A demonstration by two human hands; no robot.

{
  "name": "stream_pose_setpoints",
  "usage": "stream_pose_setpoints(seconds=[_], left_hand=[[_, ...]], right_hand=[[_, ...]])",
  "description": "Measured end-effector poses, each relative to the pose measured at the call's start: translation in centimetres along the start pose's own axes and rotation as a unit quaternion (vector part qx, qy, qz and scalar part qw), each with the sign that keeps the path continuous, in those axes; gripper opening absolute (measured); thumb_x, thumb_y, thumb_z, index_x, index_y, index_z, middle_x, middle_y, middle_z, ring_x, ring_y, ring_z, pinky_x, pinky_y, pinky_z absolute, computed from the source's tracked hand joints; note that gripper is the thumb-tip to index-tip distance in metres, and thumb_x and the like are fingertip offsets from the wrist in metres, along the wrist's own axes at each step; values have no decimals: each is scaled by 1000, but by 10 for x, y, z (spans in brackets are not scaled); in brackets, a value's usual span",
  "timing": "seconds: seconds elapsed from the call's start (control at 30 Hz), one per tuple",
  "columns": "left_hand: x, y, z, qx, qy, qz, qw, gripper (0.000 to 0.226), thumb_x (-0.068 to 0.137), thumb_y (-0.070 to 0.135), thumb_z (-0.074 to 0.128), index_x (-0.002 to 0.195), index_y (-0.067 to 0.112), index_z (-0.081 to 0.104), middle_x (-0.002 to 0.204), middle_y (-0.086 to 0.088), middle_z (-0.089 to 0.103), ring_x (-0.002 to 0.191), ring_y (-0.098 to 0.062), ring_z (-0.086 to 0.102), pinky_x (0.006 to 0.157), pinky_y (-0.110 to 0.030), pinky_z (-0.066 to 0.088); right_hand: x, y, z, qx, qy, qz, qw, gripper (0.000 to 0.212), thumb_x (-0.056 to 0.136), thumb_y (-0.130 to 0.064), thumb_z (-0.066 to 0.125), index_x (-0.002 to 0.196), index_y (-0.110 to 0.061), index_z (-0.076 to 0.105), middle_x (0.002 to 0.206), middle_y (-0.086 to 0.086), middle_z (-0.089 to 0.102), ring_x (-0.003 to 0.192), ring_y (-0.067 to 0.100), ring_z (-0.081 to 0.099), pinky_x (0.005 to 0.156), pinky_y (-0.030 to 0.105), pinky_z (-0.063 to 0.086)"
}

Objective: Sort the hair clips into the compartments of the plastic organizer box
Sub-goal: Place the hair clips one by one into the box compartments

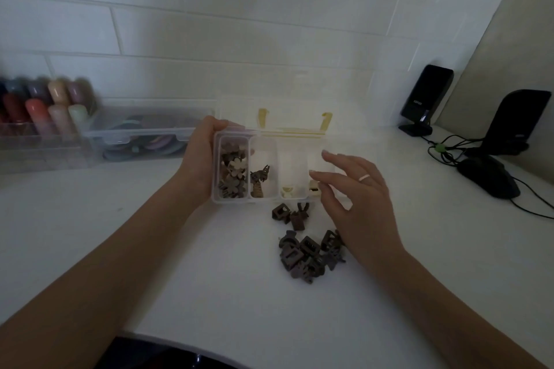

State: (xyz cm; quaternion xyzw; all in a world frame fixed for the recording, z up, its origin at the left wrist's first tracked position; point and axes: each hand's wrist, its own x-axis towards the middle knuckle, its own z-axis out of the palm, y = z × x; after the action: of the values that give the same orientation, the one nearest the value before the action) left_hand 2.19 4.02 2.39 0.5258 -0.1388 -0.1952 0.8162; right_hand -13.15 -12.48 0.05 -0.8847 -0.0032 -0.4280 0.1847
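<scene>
A person's left hand [200,159] grips the left end of a clear organizer box [271,170] on a white desk [209,263], while the right hand [358,201] hovers with loose, spread fingers over the box's right compartments, apparently holding nothing. Flower-shaped clips [233,172] fill the leftmost compartment, and a pile of dark brown claw clips [308,249] waits on the desk just in front. The next pickup likely goes best taking one clip at a time, box held steady.
</scene>
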Motion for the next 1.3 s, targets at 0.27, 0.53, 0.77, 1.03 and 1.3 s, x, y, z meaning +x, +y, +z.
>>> stream_pose_setpoints(seconds=[0.27, 0.53, 0.77, 1.03, 1.3], left_hand=[[2, 1, -1, -21, 12, -27, 999, 30, 84, 37, 41, 63, 19, 52, 72, -5, 54, 65, -20, 52, 69, -31, 42], [5, 0, -4, -15, 3, -30, 999, 23, 81, 38, 41, 69, 21, 47, 77, -4, 51, 67, -20, 51, 69, -30, 42], [5, 0, -4, -35, 4, -24, 999, 25, 82, 36, 42, 62, 21, 46, 67, -1, 51, 61, -17, 51, 65, -28, 42], [3, 2, -1, -31, 13, -21, 999, 30, 82, 33, 41, 57, 20, 49, 59, 0, 55, 58, -17, 51, 66, -29, 41], [2, 1, -3, -32, 6, -20, 999, 26, 83, 35, 40, 65, 19, 51, 71, -3, 55, 64, -19, 52, 69, -30, 42]], right_hand=[[-6, -12, -12, -45, -119, -133, 983, 22, 85, -23, 50, 96, -22, 70, 68, -23, 36, 67, 2, 39, 69, 22, 31], [-7, -14, -7, -144, -168, -120, 968, 30, 84, -42, 47, 97, -31, 71, 57, -13, 63, 55, 9, 54, 66, 26, 26], [-9, -17, -4, -55, -178, -55, 981, 19, 76, -33, 64, 93, -32, 69, 67, -29, 49, 72, 4, 56, 69, 29, 40], [-1, -21, -21, 261, -48, 78, 961, 29, 77, -4, 73, 97, -22, 62, 98, -7, 65, 76, 16, 63, 67, 22, 51], [-5, -8, -16, 285, -42, 147, 946, 16, 81, -2, 69, 87, -14, 61, 100, -8, 70, 93, 15, 66, 71, 26, 53]])
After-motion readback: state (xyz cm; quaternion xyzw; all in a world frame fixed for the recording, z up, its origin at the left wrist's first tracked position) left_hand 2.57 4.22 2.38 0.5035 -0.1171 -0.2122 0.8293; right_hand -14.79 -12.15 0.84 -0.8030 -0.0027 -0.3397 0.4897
